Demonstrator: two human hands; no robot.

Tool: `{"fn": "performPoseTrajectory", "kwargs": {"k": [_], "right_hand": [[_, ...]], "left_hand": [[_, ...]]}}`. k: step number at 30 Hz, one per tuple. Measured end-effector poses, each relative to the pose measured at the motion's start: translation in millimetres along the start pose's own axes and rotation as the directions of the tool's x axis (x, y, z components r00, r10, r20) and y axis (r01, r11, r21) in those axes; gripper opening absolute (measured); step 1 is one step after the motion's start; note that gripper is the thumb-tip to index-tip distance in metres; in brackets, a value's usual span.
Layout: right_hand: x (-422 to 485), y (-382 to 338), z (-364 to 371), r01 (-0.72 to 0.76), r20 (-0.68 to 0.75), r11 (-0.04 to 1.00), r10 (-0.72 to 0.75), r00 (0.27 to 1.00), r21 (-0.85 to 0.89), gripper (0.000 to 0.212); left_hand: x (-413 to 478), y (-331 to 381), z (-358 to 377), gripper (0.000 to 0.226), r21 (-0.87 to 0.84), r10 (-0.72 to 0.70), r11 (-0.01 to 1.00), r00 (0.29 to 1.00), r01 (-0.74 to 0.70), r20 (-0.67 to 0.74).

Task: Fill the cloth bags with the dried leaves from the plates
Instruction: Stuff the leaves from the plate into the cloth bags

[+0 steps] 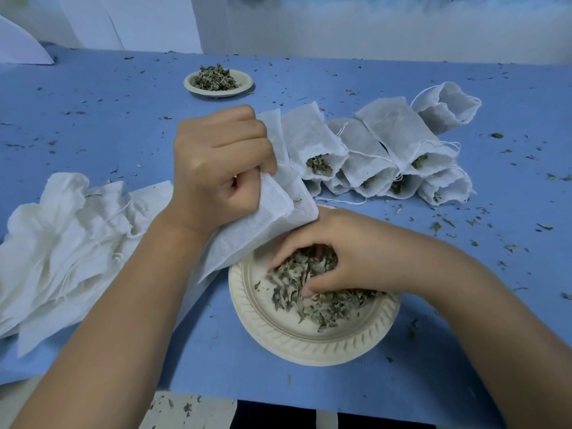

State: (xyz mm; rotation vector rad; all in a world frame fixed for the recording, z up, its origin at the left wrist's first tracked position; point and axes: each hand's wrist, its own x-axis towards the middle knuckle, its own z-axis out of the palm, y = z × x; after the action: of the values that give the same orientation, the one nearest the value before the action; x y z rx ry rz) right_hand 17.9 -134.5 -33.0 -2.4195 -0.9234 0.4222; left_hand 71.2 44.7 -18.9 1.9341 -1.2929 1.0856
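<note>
Scooping step, caught mid-grab. Digging with the right hand (334,252) into the loose grey-green dried leaves (312,301) on the round cream embossed paper plate (294,342) at six o'clock on the blue table (123,125), fingers curled down and raking a clump in against the thumb.

Gripping with the left hand (216,162), at eleven o'clock from that plate, one end of a white woven cloth bag (257,233): fist closed round the bunched fabric, letting the rest slope down across the plate's rim at ten o'clock. Cannot tell from here whether the mouth is held open.

Lined up at two o'clock: a row of filled white cloth bags (387,144), leaves showing at several mouths. Waiting at nine o'clock: a heap of limp empty white cloth bags (62,243). Sitting far off at twelve o'clock: a second small cream paper plate (216,93), piled with leaves, touched by neither hand.

Looks well along, with plenty left. Next, probably: lifting the clump clear, swinging it toward eleven o'clock, opening the bag's mouth with the left fingers, and dropping the leaves in without scattering more crumbs.
</note>
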Motion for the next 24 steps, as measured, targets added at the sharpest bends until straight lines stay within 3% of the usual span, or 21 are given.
{"fn": "performPoseTrajectory", "kwargs": {"k": [3, 7, 10, 12, 16, 24], "right_hand": [[2, -2, 1, 0.056, -0.088, 0.998, -0.058, 0.994, -0.023, 0.019], [-6, 1, -15, 0.058, -0.225, 0.986, -0.021, 0.974, 0.158, 0.022], [-17, 1, -29, 0.177, -0.298, 0.868, -0.035, 0.954, 0.464, 0.02], [-20, 0, -33, 0.302, -0.415, 0.77, -0.053, 0.908, 0.562, 0.02], [-11, -5, -24, 0.415, -0.614, 0.696, 0.047, 0.788, 0.586, 0.03], [3, -5, 0, 0.368, -0.717, 0.784, 0.135, 0.684, 0.499, 0.037]], "left_hand": [[0, 0, -1, 0.026, 0.002, -0.005, 1.0, 1.0, 0.005, -0.006], [0, -1, -2, 0.027, 0.0, -0.006, 1.0, 1.0, 0.006, -0.014], [0, -1, -2, 0.026, -0.001, -0.005, 1.0, 1.0, 0.005, -0.014], [1, 0, -1, 0.026, -0.007, -0.005, 1.0, 1.0, 0.005, -0.007], [0, 2, 2, 0.027, -0.03, 0.002, 1.0, 1.0, -0.002, 0.011], [1, 5, 5, 0.027, -0.037, 0.045, 0.998, 0.999, -0.044, 0.013]]}}
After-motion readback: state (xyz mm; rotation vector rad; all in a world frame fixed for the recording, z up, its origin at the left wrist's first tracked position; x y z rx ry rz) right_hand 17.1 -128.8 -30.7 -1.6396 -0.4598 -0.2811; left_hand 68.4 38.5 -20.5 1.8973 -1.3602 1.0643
